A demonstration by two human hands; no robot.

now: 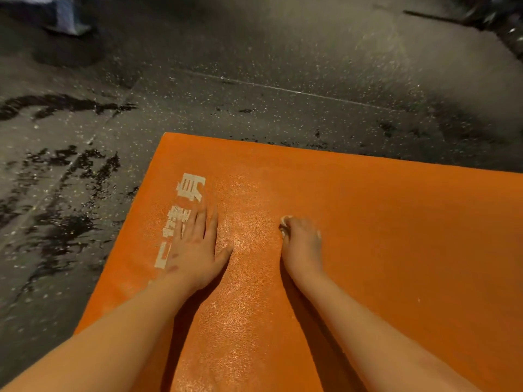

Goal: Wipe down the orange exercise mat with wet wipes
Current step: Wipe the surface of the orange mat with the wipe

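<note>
The orange exercise mat (396,222) lies flat on the floor and fills the lower right of the view, with white printed characters near its left edge. My left hand (195,247) rests flat on the mat with straight fingers, partly over the print. My right hand (301,244) is curled round a crumpled white wet wipe (283,226) and presses it against the mat; only the wipe's edges show at the fingertips. A shiny damp strip runs between my two hands.
Dark speckled rubber floor (254,80) surrounds the mat, with dark wet patches to the left. A blurred pale object (66,17) stands at the top left, and dark equipment (498,21) sits at the top right.
</note>
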